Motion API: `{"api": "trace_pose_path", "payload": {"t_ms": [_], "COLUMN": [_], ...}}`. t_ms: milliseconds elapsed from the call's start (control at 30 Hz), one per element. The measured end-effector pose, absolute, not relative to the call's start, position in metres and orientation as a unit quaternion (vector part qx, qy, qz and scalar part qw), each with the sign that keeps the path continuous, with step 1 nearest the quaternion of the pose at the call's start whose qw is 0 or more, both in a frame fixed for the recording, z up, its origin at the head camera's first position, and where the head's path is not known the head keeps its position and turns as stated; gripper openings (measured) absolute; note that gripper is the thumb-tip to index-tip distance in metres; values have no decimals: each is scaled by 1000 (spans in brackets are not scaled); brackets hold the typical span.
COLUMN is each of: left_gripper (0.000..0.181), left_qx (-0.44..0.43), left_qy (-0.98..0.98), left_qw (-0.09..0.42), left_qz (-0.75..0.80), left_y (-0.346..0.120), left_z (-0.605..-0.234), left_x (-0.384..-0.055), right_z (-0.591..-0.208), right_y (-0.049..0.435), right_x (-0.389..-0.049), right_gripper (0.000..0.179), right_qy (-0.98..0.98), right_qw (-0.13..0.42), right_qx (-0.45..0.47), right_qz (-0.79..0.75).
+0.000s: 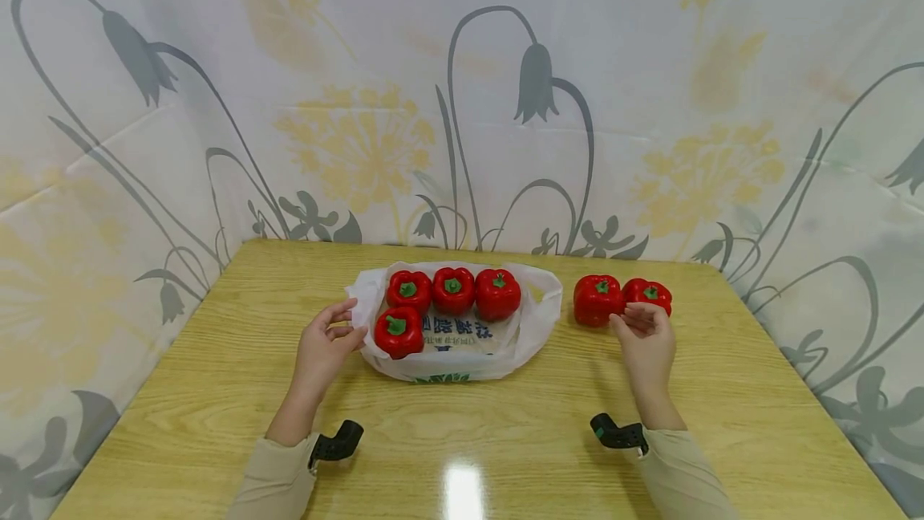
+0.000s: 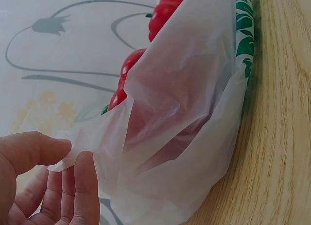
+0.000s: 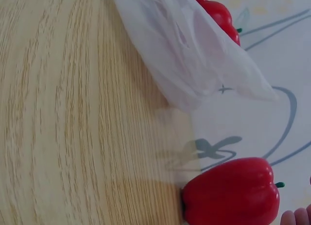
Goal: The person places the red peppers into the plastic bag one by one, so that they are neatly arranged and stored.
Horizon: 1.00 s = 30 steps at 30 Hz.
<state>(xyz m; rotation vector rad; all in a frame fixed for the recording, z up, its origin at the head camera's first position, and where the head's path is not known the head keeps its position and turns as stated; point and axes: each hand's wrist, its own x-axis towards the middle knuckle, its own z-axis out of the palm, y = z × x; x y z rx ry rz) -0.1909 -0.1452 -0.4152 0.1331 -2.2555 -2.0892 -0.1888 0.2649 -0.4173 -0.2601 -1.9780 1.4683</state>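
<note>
A white plastic bag (image 1: 534, 335) lies spread on the table with its mouth open, several red bell peppers (image 1: 498, 295) inside. My left hand (image 1: 328, 347) is at the bag's left side. In the left wrist view, that hand (image 2: 53, 181) pinches the thin edge of the bag (image 2: 180, 94) between thumb and fingers. Right of the bag, two more bell peppers stand side by side, a nearer-left one (image 1: 597, 302) and a right one (image 1: 660, 295). My right hand (image 1: 647, 347) is just in front of them, fingers loosely bent, overlapping the right pepper's lower part.
The wooden table (image 1: 447, 432) reaches back to a flower-printed cloth (image 1: 375, 46) hanging behind and at both sides. Black camera mounts (image 1: 339, 441) stick out from both wrists. Blue printing shows inside the bag between the peppers.
</note>
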Motion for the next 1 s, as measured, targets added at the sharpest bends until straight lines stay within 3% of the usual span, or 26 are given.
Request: {"api": "trace_pose_path", "payload": {"t_ms": [700, 1000], "left_gripper": [46, 46], "left_qx": [51, 49], "left_qy": [-734, -735], "left_qw": [27, 28], "left_qz": [-677, -676], "left_y": [-145, -144], "left_z": [-414, -414], "left_x": [-190, -190], "right_z": [-420, -421], "right_y": [297, 315], "right_x": [-194, -200], "right_gripper": [29, 39], "right_qy": [-789, -810], "right_qw": [338, 315], "right_qx": [-153, -185], "right_qz": [489, 460]}}
